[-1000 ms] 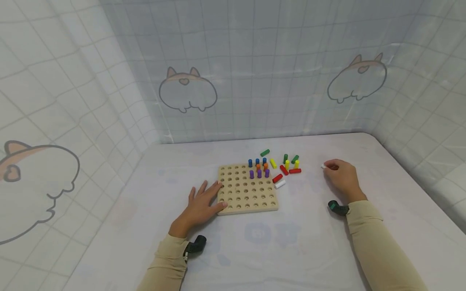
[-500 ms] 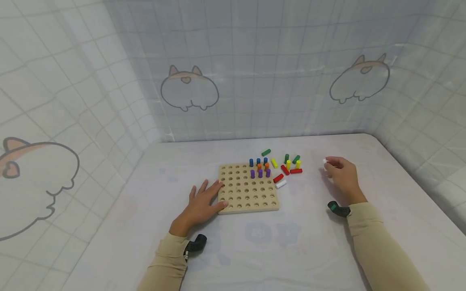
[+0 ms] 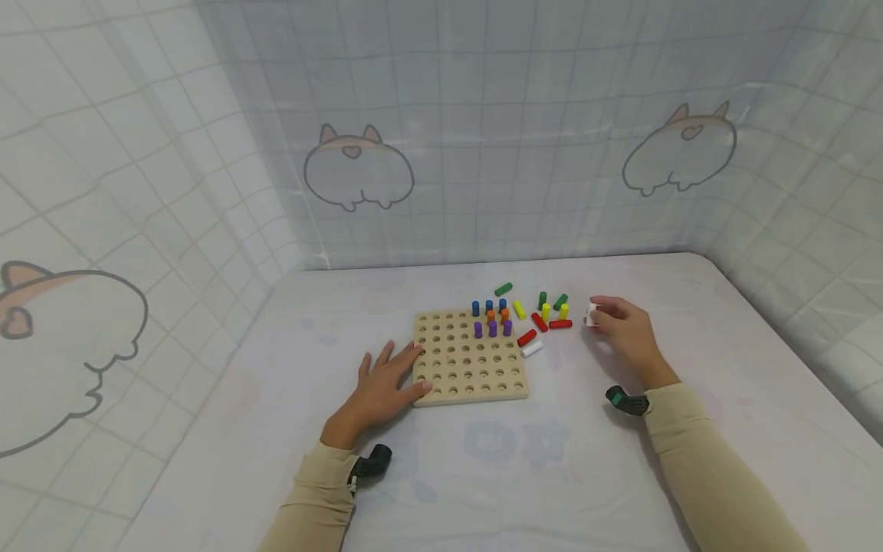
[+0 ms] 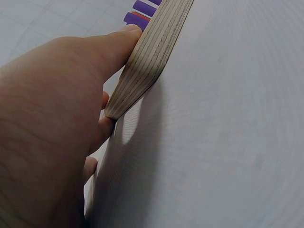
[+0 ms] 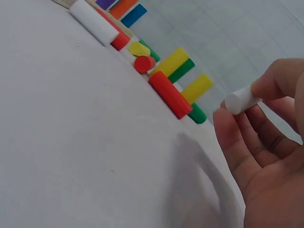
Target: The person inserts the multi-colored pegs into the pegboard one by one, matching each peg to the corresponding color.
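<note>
My right hand (image 3: 631, 337) pinches a white peg (image 5: 240, 99) between thumb and fingertips, held off the table to the right of the loose pegs. My left hand (image 3: 375, 395) rests against the left side of a wooden pegboard (image 3: 476, 399), fingers spread, thumb on its near left corner. In the left wrist view the thumb lies along the board's layered edge (image 4: 152, 52). Blue pegs (image 3: 489, 306), orange pegs (image 3: 505, 315) and purple pegs (image 3: 493, 330) stand in the board's far right part.
Right of the board lie a white peg (image 3: 533, 349), red pegs (image 3: 560, 324), a yellow peg (image 3: 520, 310) and green pegs (image 3: 503, 289). Two yellow pegs (image 5: 197, 89) and a green one (image 3: 543, 300) stand upright. A white cloth (image 3: 483, 475) covers the table.
My right hand has lifted the white peg and carried it left, closer to the loose pegs. The left hand has kept its place on the board.
</note>
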Available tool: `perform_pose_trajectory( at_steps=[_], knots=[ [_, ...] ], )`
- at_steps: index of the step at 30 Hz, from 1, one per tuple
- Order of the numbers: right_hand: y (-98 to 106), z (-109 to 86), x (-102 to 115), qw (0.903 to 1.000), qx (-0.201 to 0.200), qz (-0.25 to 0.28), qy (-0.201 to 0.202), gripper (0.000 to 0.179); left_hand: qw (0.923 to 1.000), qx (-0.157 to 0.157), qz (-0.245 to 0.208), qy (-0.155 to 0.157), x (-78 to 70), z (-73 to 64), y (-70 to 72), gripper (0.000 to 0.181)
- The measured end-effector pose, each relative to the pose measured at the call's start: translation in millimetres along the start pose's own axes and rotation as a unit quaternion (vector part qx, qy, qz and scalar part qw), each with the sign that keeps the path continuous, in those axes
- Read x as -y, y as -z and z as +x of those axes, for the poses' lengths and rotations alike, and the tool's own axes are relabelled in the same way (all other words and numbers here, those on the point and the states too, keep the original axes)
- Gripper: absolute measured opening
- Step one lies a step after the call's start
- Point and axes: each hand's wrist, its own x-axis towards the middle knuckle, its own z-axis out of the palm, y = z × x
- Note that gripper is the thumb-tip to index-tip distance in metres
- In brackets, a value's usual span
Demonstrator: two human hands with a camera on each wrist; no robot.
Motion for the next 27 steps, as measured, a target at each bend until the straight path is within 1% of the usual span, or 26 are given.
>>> perform_pose_trajectory(
  at_steps=[6,11,16,24,27],
  knots=[
    [-10,-2.1,3,0.9998,0.014,0.007,-0.008,0.045,1.0000,0.005,0.002,0.003,0.0,-0.6,-0.2,0.081],
    [-16,-2.9,6,0.9996,0.022,0.016,0.000,0.043,1.0000,0.000,0.009,0.001,0.9,0.9,-1.3,0.081],
    [-18,-3.3,7,0.9994,0.031,0.014,0.002,0.042,0.9999,0.003,0.014,0.003,0.7,3.0,-1.9,0.081],
    [-26,-4.2,10,0.9983,0.034,0.041,0.025,0.043,0.9999,0.004,0.010,0.011,-1.4,1.6,0.1,0.081],
    [-29,-4.5,11,0.9979,0.037,0.049,0.022,0.042,0.9999,0.007,0.005,0.013,-2.0,0.6,0.8,0.080]
  ],
)
